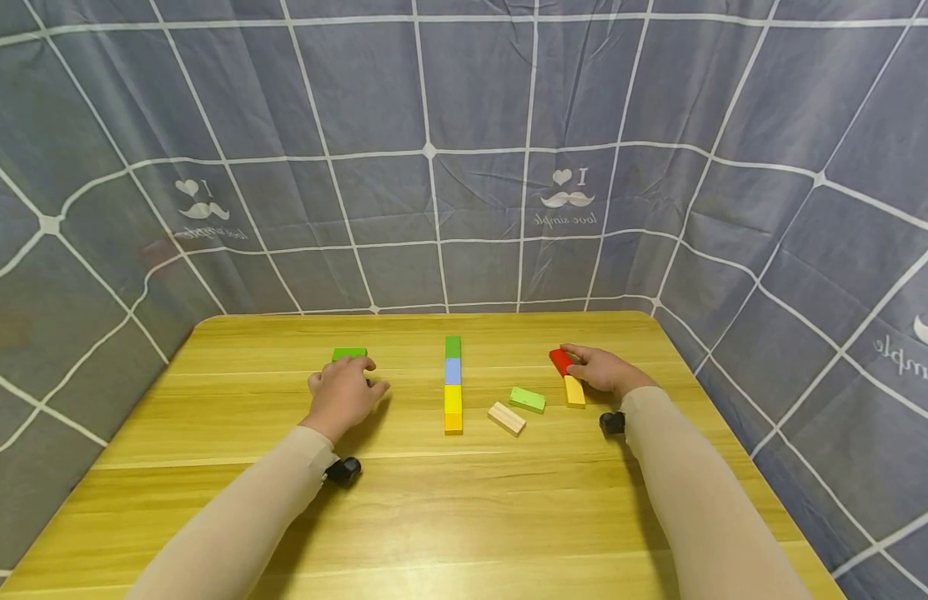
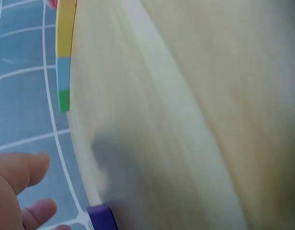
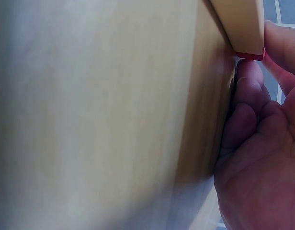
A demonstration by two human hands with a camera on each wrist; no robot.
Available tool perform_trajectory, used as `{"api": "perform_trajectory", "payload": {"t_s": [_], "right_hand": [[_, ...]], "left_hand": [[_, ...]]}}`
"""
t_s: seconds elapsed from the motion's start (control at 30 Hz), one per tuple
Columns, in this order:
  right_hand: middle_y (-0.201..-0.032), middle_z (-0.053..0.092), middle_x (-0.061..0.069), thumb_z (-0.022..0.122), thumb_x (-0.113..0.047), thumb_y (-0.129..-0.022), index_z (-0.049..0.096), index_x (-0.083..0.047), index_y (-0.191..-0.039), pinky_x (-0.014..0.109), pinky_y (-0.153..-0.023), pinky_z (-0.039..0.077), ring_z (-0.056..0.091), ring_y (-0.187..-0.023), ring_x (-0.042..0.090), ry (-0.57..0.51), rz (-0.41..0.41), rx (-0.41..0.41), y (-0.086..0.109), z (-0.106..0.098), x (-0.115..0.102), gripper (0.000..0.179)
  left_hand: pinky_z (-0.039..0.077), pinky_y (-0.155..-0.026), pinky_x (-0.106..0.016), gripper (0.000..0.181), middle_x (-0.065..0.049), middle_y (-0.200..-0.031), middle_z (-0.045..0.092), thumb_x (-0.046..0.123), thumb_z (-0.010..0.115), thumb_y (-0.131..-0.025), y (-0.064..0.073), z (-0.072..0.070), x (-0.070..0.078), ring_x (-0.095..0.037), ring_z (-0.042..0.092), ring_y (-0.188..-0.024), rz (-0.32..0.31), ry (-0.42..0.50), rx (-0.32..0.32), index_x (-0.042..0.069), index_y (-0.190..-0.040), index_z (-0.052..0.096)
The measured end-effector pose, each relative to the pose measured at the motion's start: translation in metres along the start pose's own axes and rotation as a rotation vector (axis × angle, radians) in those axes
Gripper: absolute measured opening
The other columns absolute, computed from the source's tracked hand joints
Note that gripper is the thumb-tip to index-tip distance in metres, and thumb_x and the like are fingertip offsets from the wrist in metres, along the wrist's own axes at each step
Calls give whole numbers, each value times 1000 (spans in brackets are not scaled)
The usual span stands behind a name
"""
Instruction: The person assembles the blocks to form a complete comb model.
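My left hand (image 1: 342,395) hovers palm down over the left of the table, fingers loosely bent and holding nothing. Just beyond its fingers lies a green block (image 1: 349,353). The left wrist view shows a purple block (image 2: 102,216) near the thumb and fingertips. On the right, my right hand (image 1: 600,369) pinches a red block (image 1: 559,360) between thumb and fingers, low at the table. A yellow-orange block (image 1: 574,392) lies end to end with the red one. In the right wrist view the other fingers (image 3: 241,127) curl against the tabletop.
Mid-table, a line of blocks runs away from me: yellow (image 1: 453,408), blue (image 1: 453,372) and green (image 1: 453,347). Right of it lie a light green block (image 1: 527,399) and a plain wood block (image 1: 506,418). A grey checked curtain (image 1: 479,208) encloses the wooden table (image 1: 464,517).
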State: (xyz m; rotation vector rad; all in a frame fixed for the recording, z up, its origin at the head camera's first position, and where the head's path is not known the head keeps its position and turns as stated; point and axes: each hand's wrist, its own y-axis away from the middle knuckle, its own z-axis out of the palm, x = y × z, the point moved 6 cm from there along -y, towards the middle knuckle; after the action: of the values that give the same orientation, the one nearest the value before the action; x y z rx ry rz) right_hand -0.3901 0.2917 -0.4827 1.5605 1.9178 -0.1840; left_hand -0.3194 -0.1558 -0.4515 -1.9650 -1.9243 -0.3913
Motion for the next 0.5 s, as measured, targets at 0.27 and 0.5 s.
{"api": "perform_trajectory", "payload": {"t_s": [0.27, 0.5], "right_hand": [[-154, 50, 34, 50, -27, -111, 28, -13, -168, 62, -121, 34, 53, -138, 45, -32, 11, 3, 1, 1, 0, 62], [-155, 48, 35, 50, -27, -112, 28, -12, -168, 64, -122, 33, 50, -141, 48, -24, 0, 1, -1, 1, 1, 62]], "left_hand": [[29, -103, -66, 58, -24, -141, 57, 45, 70, -98, -2, -3, -22, -53, 48, -133, -129, 21, -18, 4, -139, 60], [33, -101, -65, 60, -27, -136, 58, 46, 71, -96, -2, -5, -31, -51, 55, -125, -177, 26, -26, 3, -136, 61]]}}
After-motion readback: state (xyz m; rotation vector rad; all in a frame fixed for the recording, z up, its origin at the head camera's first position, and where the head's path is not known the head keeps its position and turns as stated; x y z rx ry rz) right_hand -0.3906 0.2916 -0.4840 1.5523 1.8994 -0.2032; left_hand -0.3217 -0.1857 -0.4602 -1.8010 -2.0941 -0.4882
